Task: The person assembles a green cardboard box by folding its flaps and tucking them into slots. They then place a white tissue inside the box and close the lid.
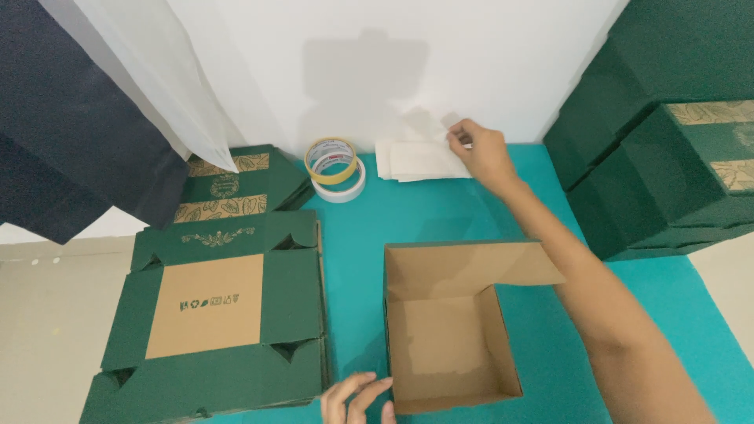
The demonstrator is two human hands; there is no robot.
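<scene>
Right hand (481, 153) pinching top sheet of white paper stack (416, 161) at teal surface (471, 212) far edge, may drag extra sheets; left hand (357, 399) fingers loosely on open brown cardboard box (452, 334) corner, nothing clasped, box could slide.

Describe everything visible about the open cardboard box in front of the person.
The open box is plain brown corrugated cardboard inside, with dark green showing along its outer edges. It sits upright on the teal table surface, its mouth facing up and nothing visible inside. A wide flap stands open at its far side, with a cut-out step on the right. The left hand rests its fingertips against the near left corner. The right hand is away from it, on the white paper sheets.
</scene>
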